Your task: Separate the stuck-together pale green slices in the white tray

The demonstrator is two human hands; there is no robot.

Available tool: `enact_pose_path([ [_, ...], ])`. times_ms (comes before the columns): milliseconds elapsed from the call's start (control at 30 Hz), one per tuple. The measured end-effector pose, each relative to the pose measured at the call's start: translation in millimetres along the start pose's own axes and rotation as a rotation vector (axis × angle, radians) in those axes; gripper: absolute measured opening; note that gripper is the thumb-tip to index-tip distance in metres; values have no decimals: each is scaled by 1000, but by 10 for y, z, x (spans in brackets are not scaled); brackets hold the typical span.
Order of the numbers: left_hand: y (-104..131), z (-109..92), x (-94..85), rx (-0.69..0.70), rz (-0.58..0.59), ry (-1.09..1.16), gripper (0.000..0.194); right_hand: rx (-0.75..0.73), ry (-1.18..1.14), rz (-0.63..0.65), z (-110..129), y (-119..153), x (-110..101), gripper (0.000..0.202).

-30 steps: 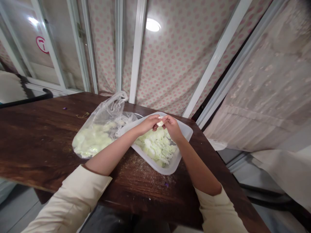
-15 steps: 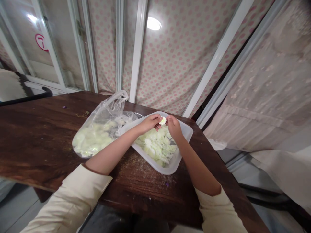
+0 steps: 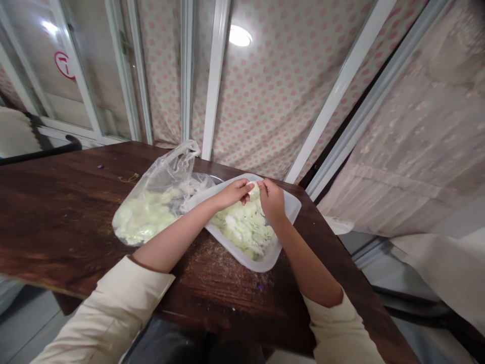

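Observation:
My left hand (image 3: 237, 192) pinches a small pale green-white ruffled piece (image 3: 254, 189), flower-like in outline, between thumb and fingers. My right hand (image 3: 272, 198) has its fingertips closed on the other edge of the same piece, partly covering it. Both hands are held above a white plastic tub (image 3: 270, 265). Inside the tub lies a loose heap of similar pale green-white pieces (image 3: 246, 230) with frilly edges. My right wrist hangs over the tub's right side, while my left forearm crosses its left rim.
Left of the tub, a clear plastic bag (image 3: 144, 217) holds more pale green pieces. Part of a metal rim (image 3: 214, 179) shows behind the bag. The dark wooden table (image 3: 68, 212) bears fine specks near its front, a purple scrap (image 3: 100, 167) and a thin string (image 3: 129, 178).
My right fingers have moved slightly left onto the ruffled piece, which is now more covered and turned. My left hand, the tub and the bag stay in place.

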State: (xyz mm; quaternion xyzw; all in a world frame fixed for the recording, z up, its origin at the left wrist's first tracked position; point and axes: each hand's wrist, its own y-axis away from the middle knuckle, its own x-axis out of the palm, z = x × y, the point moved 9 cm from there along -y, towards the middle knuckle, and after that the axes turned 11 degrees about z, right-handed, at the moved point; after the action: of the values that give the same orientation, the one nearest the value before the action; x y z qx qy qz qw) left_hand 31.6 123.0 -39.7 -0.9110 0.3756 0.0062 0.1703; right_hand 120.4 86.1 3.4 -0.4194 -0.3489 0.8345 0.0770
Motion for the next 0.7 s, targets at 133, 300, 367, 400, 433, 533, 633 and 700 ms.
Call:
enact_pose_path([
  [133, 2, -20, 8, 18, 0, 24, 26, 62, 24, -85, -116, 12, -77, 33],
  [300, 26, -74, -9, 28, -29, -5, 28, 69, -316, -28, -236, -36, 31, 34],
  [367, 33, -94, -4, 34, -24, -38, 30, 43, -400, 59, -179, -57, 118, 32],
  [400, 34, -99, -3, 37, -21, -51, 31, 33, -412, 87, -149, -61, 141, 31],
  [433, 35, -100, -1, 40, -19, -57, 31, 33, -409, 91, -136, -61, 141, 30],
  [533, 29, -84, -2, 44, -14, -45, 30, 95, -327, -13, -211, -37, 32, 34],
  [633, 28, -69, -19, 43, -29, -35, 28, 157, -218, -67, -317, -18, -37, 41],
  [700, 31, -75, -29, 40, -41, -48, 28, 157, -197, -41, -344, -25, -15, 44],
])
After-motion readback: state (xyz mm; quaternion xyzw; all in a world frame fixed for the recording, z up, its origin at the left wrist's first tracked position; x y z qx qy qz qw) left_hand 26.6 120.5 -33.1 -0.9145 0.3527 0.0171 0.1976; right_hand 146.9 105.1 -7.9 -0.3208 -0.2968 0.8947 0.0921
